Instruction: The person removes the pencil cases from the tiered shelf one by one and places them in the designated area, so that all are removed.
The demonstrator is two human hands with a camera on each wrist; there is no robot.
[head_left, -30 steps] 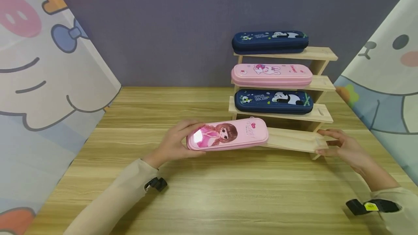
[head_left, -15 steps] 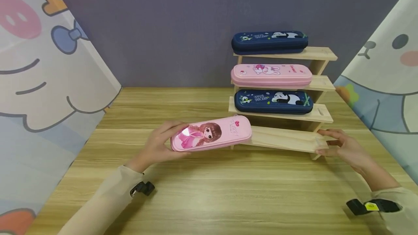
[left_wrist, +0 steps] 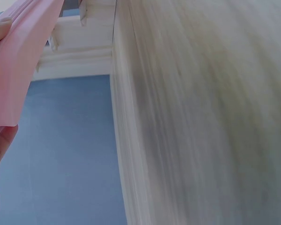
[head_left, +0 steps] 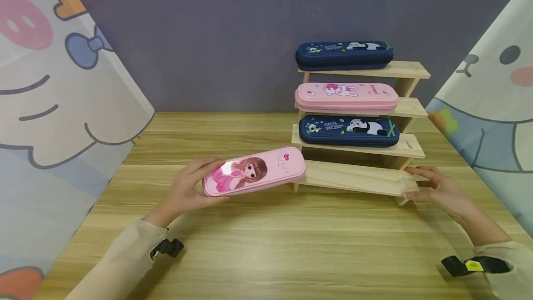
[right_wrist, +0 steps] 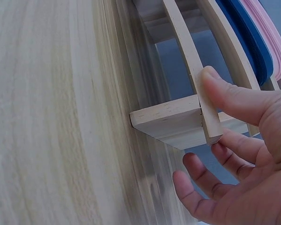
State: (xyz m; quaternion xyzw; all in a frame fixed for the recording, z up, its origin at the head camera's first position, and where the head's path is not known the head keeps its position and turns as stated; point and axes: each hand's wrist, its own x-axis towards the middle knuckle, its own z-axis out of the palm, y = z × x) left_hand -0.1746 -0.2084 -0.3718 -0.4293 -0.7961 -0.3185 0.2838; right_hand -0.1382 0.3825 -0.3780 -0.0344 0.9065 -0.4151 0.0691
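My left hand (head_left: 186, 189) grips the left end of a pink pencil case (head_left: 272, 169) printed with a long-haired doll figure. The case is tilted, its right end higher and overlapping the left end of the bottom shelf in the head view. In the left wrist view, thumb and fingers pinch the pink case (left_wrist: 18, 61) from both sides. At the right end of the wooden tiered rack (head_left: 358, 177), my right hand (head_left: 442, 193) pinches the bottom shelf. The right wrist view shows the thumb on that shelf board (right_wrist: 189, 56), with a finger beneath it.
On the rack's upper tiers lie a navy panda pencil case (head_left: 345, 55), a pink rabbit pencil case (head_left: 346, 96) and another navy panda case (head_left: 350, 130). A grey panel (head_left: 225, 40) stands behind the wood-grain table (head_left: 266, 253). Cartoon-printed cloths (head_left: 54, 119) flank both sides.
My left hand has carried the doll pencil case leftward, away from the bottom shelf, uncovering more of that board. The right hand stays on the shelf's right end.
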